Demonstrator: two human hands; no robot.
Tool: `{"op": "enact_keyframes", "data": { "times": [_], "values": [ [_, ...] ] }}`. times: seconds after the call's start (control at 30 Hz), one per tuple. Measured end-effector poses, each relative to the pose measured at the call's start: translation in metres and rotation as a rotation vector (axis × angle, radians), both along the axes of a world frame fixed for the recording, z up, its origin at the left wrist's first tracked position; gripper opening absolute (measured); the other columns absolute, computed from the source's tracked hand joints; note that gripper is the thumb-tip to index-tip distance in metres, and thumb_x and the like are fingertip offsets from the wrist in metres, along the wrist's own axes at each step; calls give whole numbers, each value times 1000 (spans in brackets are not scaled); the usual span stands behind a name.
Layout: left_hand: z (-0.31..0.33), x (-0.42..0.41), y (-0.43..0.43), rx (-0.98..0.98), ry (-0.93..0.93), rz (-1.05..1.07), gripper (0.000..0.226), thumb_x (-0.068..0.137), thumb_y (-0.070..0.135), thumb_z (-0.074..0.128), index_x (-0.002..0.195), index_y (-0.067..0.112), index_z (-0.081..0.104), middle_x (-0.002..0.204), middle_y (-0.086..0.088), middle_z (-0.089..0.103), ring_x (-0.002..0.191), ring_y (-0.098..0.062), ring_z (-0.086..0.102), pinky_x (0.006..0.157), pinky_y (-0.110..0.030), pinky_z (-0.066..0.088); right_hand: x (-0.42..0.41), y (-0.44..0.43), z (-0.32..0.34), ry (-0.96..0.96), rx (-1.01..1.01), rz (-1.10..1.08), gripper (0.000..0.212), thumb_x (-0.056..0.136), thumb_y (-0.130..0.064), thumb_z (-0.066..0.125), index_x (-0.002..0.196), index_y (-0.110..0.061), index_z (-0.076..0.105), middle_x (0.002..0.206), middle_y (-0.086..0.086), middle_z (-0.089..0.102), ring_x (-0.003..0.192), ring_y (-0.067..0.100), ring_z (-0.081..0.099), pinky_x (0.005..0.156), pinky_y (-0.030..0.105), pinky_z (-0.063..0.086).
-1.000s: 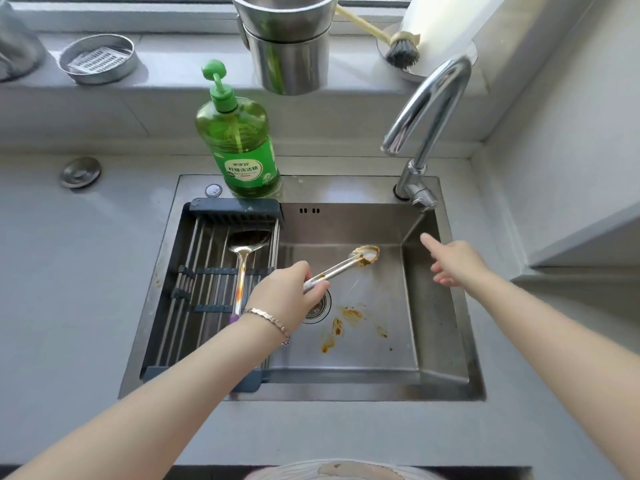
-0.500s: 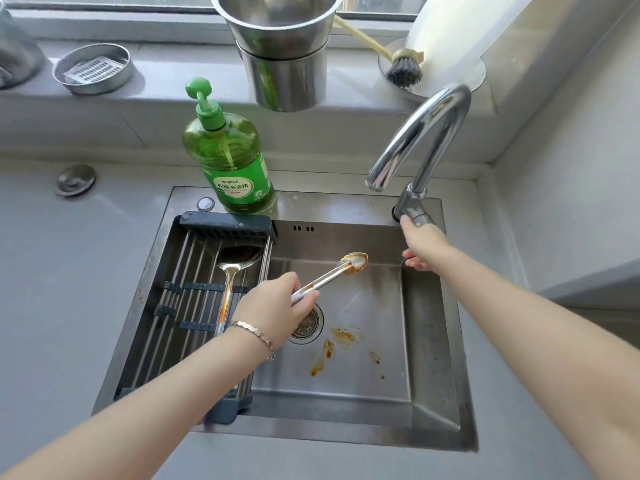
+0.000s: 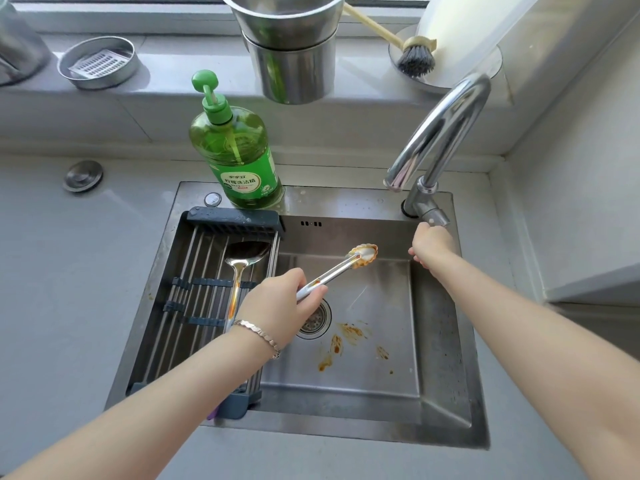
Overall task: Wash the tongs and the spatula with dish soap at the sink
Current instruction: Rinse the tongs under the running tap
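Note:
My left hand [image 3: 277, 303] grips the handle end of the metal tongs [image 3: 341, 268], whose sauce-stained tips point up and right over the steel sink [image 3: 446, 341]. The metal spatula [image 3: 242, 261] lies on the roll-up drying rack [image 3: 194, 292] across the sink's left side, partly hidden by my left wrist. My right hand [image 3: 431, 244] reaches up to the faucet handle [image 3: 438, 216] at the base of the chrome faucet [image 3: 440, 133], fingers curled at it. A green dish soap bottle [image 3: 239, 157] stands on the sink's back rim.
Brown sauce stains [image 3: 346, 336] dot the sink floor near the drain [image 3: 315, 318]. On the windowsill sit stacked steel pots [image 3: 291, 46], a dish brush [image 3: 414, 57], a round metal tin [image 3: 98, 62] and a white roll [image 3: 460, 29]. A sink plug [image 3: 83, 174] lies on the grey counter.
My right hand moved up and back from over the sink's right side to the faucet handle. The left hand keeps holding the tongs over the sink.

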State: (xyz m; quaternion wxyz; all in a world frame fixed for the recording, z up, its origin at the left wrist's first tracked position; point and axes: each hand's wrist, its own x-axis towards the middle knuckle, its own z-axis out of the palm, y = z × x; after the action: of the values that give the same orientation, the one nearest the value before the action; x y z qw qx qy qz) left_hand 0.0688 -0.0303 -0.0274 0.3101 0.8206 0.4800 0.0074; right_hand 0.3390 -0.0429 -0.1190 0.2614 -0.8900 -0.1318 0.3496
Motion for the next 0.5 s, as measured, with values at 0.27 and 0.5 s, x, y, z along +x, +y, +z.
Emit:
{"op": "enact_keyframes", "data": {
  "times": [0.27, 0.5],
  "values": [
    [0, -3, 0, 2, -25, 9, 33, 91, 40, 50, 75, 11, 48, 56, 3, 46, 50, -16, 43, 50, -24, 38, -1, -1, -9, -58, -55, -85, 48, 93, -27, 26, 120, -1, 54, 120, 19, 62, 89, 22, 50, 77, 29, 37],
    [-2, -5, 1, -1, -35, 19, 32, 91, 39, 51, 76, 11, 50, 57, 2, 48, 49, -16, 43, 50, -25, 40, -12, -9, 1, -104, -46, -99, 41, 90, -29, 26, 101, -4, 57, 113, 18, 65, 95, 32, 60, 78, 33, 43]
  ]
}}
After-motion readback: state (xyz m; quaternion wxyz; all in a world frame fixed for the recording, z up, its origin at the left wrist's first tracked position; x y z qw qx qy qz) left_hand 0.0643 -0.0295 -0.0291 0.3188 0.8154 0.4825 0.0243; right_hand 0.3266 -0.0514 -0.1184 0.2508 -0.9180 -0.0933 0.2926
